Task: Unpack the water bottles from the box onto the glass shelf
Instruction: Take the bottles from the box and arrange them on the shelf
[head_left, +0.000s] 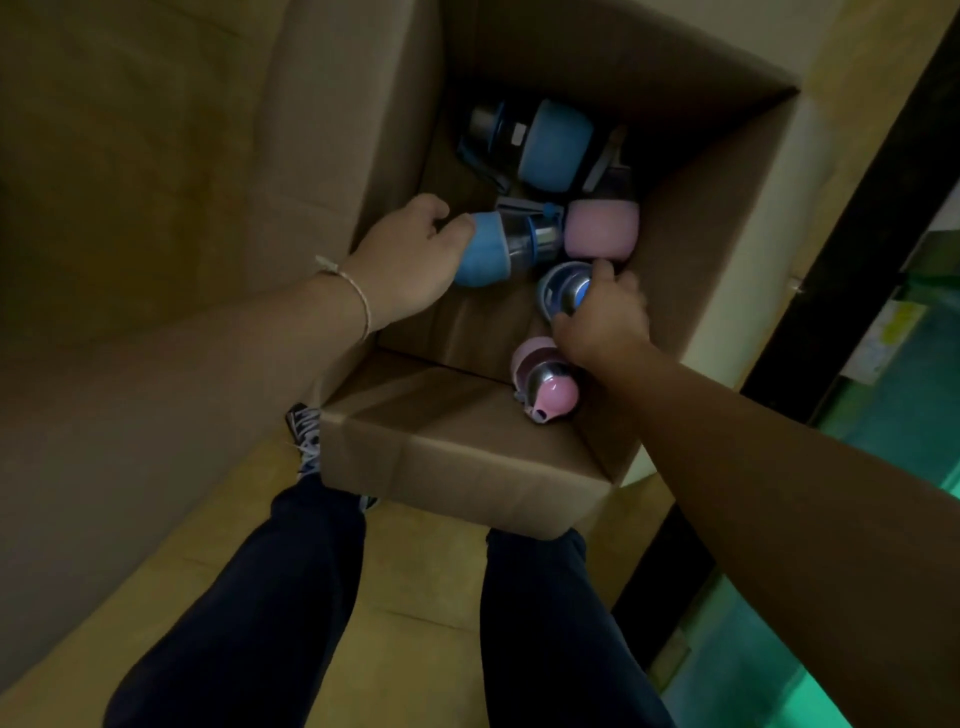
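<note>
In the box at frame centre, the left hand wraps the base of a lying blue bottle, and the right hand curls round the steel neck of a second bottle. Both look light, rigid and smooth, so gripping the bodies seems best. A pink bottle just beside them and the tall box walls crowd the lift-out.

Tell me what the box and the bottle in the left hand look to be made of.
Box: plain brown cardboard, matte, creased flaps. Blue bottle, gripped by the left hand: matte blue base, probably silicone or plastic; clear body, likely plastic or glass; shiny band looks metal. The right hand grips a similar bottle.
</note>
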